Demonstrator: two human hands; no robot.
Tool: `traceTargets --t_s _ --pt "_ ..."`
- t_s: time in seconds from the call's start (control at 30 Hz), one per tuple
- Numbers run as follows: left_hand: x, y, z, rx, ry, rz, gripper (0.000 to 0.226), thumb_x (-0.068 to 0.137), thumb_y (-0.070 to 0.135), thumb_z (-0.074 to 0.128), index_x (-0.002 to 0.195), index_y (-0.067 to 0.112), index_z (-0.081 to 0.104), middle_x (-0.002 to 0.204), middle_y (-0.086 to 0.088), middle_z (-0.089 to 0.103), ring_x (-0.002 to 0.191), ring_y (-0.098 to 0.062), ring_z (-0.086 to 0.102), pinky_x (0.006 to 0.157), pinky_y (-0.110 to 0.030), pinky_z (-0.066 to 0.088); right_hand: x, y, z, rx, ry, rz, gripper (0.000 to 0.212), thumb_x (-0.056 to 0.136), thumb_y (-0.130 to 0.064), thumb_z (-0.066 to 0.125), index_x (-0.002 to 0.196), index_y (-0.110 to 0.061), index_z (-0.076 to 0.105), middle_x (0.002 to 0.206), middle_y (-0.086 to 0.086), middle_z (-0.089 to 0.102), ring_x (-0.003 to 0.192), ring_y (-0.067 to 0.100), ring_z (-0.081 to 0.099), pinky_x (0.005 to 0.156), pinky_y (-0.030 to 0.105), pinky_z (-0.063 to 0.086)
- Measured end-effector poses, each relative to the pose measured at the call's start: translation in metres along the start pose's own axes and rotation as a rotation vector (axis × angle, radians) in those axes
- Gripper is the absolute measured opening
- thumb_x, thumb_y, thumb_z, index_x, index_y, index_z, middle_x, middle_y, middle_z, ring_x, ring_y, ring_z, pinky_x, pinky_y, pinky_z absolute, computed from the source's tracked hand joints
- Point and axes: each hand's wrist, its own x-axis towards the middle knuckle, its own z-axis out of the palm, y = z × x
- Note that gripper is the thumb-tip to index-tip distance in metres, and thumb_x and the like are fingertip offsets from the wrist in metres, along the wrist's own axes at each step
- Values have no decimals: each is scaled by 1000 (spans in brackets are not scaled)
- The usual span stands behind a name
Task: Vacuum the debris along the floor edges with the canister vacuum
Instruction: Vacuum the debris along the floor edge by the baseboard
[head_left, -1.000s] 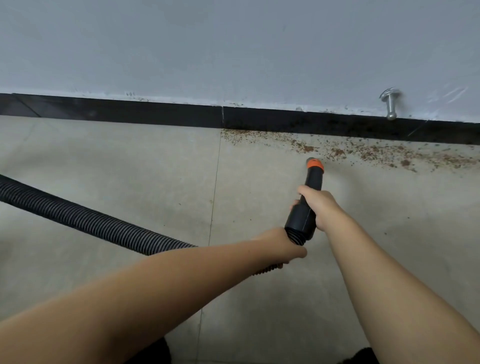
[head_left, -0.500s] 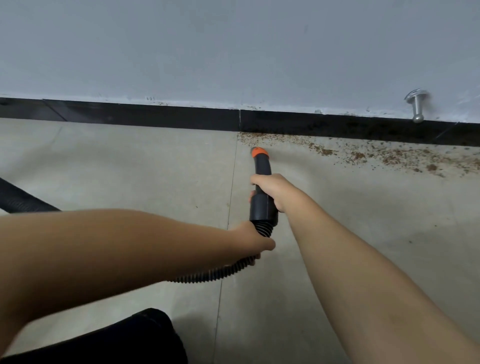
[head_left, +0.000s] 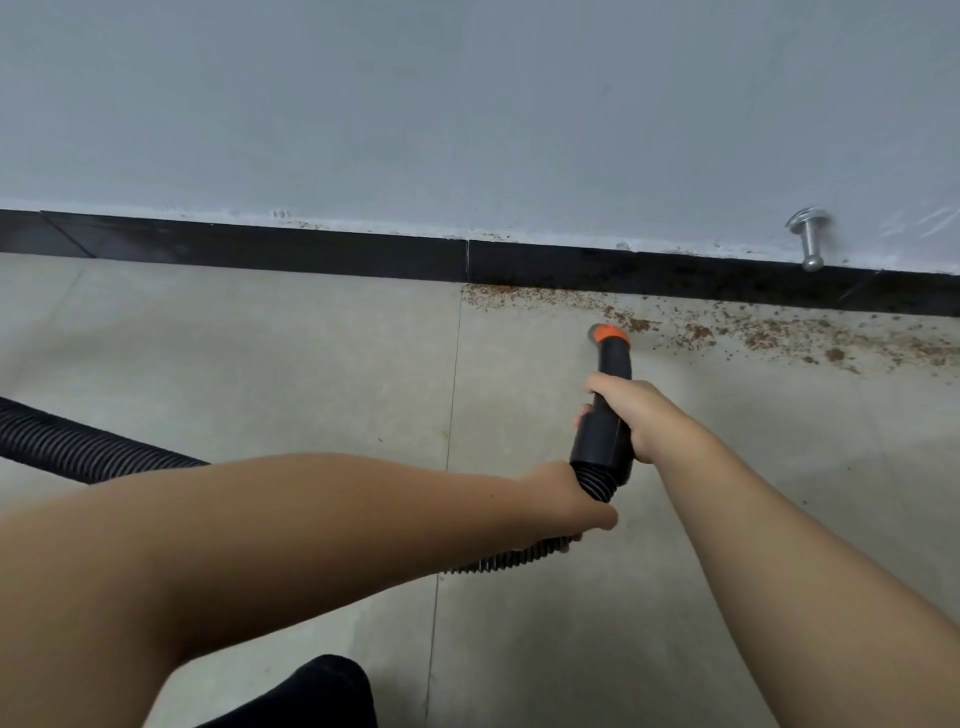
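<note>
The right hand (head_left: 631, 415) grips the black nozzle (head_left: 608, 405) around its middle, and I think this is to aim the orange tip (head_left: 608, 333) down at the floor (head_left: 260, 364) with good control. The left hand (head_left: 566, 499) holds the ribbed hose (head_left: 78, 447) just behind the nozzle, probably to carry its weight so it does not pull the tip away. The hose runs off to the left. The debris (head_left: 753, 332), small brown crumbs, lies along the far edge of the floor under the black baseboard (head_left: 311, 254), mostly to the right of the tip, and the tip is at the left end of this band, just beside the nearest crumbs. A metal door stop (head_left: 808, 239) stands on the wall (head_left: 467, 104) at the far right. Compared with half a second ago, the nozzle has moved to the right, from the tile joint toward the thicker part of the debris, and more of the hose shows on the left.
</note>
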Motion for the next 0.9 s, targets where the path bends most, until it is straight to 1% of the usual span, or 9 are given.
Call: traceTargets --t_s 0.1,0.17,0.33,0.5,0.57,0.63,0.7,0.8,0.9 --pt "7 10 -3 -8 -34 -14 17 85 18 63 81 12 48 67 -3 52 49 -15 49 45 -21 42 5 -5 -9 15 44 -3 21 85 -9 61 103 -6 50 69 10 58 49 21 58 46 28 53" --pt "10 13 -9 -30 -40 -23 17 86 18 63 81 12 47 68 -3 52 49 -14 49 42 -19 41 8 -11 -7 18 52 -9 21 85 -9 61 103 -6 49 69 10 57 50 21 58 44 27 52" --pt "12 6 -17 -153 8 -49 17 87 14 62 84 11 45 69 -5 50 51 -16 48 47 -22 43 12 -21 20 -89 -16 -35 24 83 -10 62 104 -5 51 67 10 60 50 22 59 53 32 55" --pt "3 -14 -24 -242 44 -86 14 86 11 60 89 11 46 70 -5 50 52 -15 48 44 -22 43 7 -14 51 -186 -60 -81 23 83 -10 60 103 -4 50 67 12 62 55 26 61 55 32 53" --pt "-3 -22 -25 -267 53 -100 14 86 11 59 86 12 45 69 -5 49 52 -15 47 41 -19 42 3 -11 61 -221 -82 -90 24 83 -10 60 104 -4 49 68 12 63 58 26 62 55 30 53" --pt "-7 -28 -26 -290 72 -107 14 85 11 58 84 13 44 70 -5 49 51 -15 47 39 -17 41 -1 -10 71 -255 -122 -92 26 83 -10 60 105 -4 49 69 12 63 56 25 61 52 28 52" --pt "-11 -32 -29 -315 100 -112 14 85 11 58 87 12 44 70 -5 48 51 -15 47 40 -17 41 -5 -12 82 -281 -175 -92 29 83 -10 61 108 -4 48 69 12 62 53 24 60 50 27 52" --pt "-14 -36 -40 -336 151 -119 15 85 13 58 91 11 44 72 -5 49 52 -15 47 37 -15 38 -8 -19 98 -317 -233 -105 31 84 -10 61 111 -4 48 68 11 63 53 24 62 53 30 53" --pt "-15 -34 -50 -330 189 -117 14 85 14 59 87 12 45 70 -5 50 51 -15 48 38 -16 39 -9 -27 109 -338 -254 -122 29 84 -11 61 110 -5 49 65 10 64 52 23 63 56 31 55"
